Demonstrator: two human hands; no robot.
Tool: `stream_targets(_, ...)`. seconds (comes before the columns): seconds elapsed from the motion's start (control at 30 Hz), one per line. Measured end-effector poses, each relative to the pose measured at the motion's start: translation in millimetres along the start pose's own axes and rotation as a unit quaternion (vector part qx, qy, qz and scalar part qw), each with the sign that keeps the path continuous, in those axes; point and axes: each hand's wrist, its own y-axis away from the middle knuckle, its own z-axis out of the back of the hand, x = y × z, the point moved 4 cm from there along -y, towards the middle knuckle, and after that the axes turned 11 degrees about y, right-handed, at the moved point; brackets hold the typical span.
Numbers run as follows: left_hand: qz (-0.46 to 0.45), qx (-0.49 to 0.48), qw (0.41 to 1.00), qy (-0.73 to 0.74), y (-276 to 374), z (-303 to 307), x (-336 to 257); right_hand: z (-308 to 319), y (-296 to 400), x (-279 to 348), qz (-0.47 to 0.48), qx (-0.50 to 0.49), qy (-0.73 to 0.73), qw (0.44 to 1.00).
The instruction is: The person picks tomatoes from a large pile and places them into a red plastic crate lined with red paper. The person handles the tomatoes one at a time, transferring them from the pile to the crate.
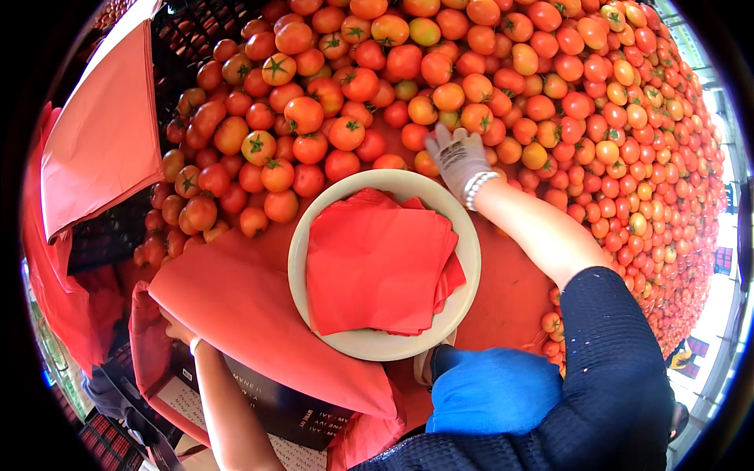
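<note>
My right hand (459, 156), in a pale glove with a beaded bracelet at the wrist, reaches onto the heap of tomatoes (406, 62). Its fingers are slightly spread and touch tomatoes; whether they grip one is hard to tell. My left hand (177, 327) is at the lower left, mostly covered by the edge of a large red sheet (259, 318), so its fingers are hidden. Between my arms stands a round cream basin (386, 352) holding a stack of red paper squares (377, 268).
Below the red sheet is a box (283, 406) with printed writing. Black plastic crates (112, 232) stand at the left, with a stack of large red sheets (112, 141) over them. Tomatoes spread far to the right. My knee in blue cloth (495, 391) is below the basin.
</note>
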Motion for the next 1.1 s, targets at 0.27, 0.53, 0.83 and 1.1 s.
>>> stream_targets(0.27, -0.028, -0.098, 0.994, 0.038, -9.5, -36.7, -6.6, -0.8, -14.1, -22.0, -0.068, 0.085, -0.182, 0.977)
stream_targets(0.53, -0.106, 0.056, 0.982, 0.146, 11.6, 20.4, 3.1, 71.8, 109.8, 99.0, 0.179, -0.055, -0.552, 0.813)
stream_targets(0.83, -0.115, 0.015, 0.911, 0.396, 151.5, 109.8, -20.9, 76.4, 113.7, 149.0, 0.161, -0.028, -0.345, 0.924)
stream_targets(1.1, -0.178, 0.114, 0.852, 0.479, 249.1, 91.5, -58.9, 116.0, 107.6, 108.2, 0.154, 0.123, -0.899, 0.392)
